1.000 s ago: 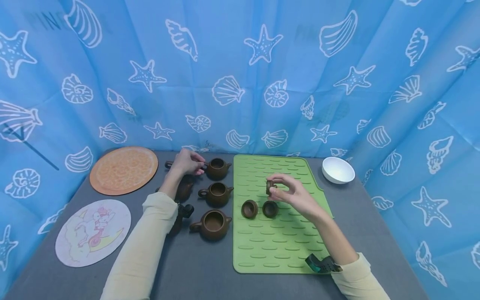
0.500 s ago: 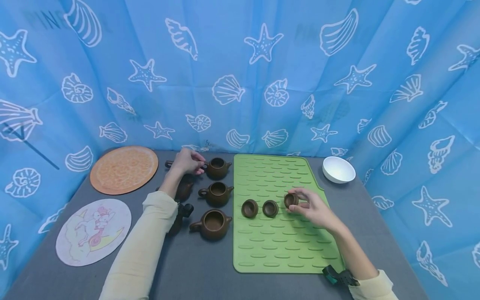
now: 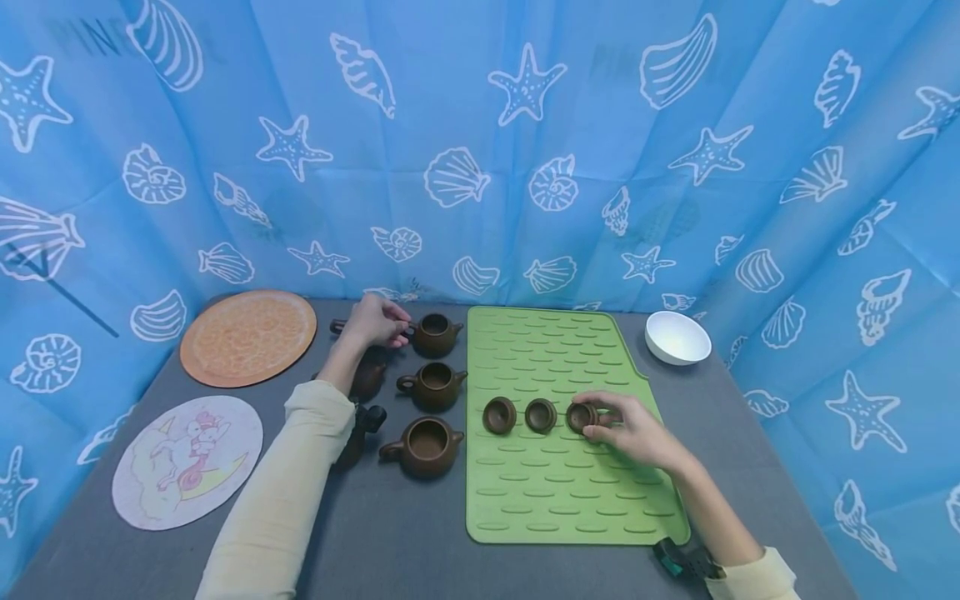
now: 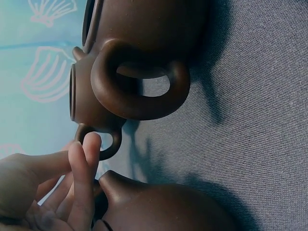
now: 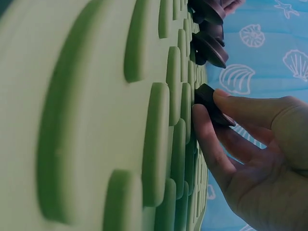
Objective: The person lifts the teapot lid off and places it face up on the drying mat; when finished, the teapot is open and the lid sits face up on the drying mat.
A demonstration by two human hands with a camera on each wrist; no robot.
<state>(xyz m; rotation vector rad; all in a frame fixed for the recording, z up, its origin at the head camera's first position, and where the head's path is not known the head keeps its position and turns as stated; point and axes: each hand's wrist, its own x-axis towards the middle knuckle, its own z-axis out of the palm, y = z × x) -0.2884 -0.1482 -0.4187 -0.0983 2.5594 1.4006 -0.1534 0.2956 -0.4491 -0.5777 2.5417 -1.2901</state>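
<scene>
At the back of the table, my left hand point(image 3: 377, 323) pinches the handle of a small brown teapot point(image 3: 435, 335), which stands open-topped. The left wrist view shows those fingertips at the loop handle point(image 4: 114, 144). Two more lidless teapots, a middle one point(image 3: 433, 386) and a front one point(image 3: 425, 448), stand in line before it. On the green mat, my right hand point(image 3: 630, 427) holds a small brown teapot lid point(image 3: 581, 417) between thumb and fingers, hollow side up, low at the mat. Two similar lids, one point(image 3: 498, 416) and another point(image 3: 540, 415), lie upturned to its left.
More brown teapots point(image 3: 369, 379) stand left of the row, partly hidden by the left arm. A ribbed green mat point(image 3: 555, 500) covers the right centre. A white bowl point(image 3: 677, 338) stands back right; an orange round mat point(image 3: 247, 337) and a printed round mat point(image 3: 187, 462) lie left.
My right hand has brought the lid rightward and down to the mat, into line with the other two, turning its hollow side up. The left hand stays at the teapot handle.
</scene>
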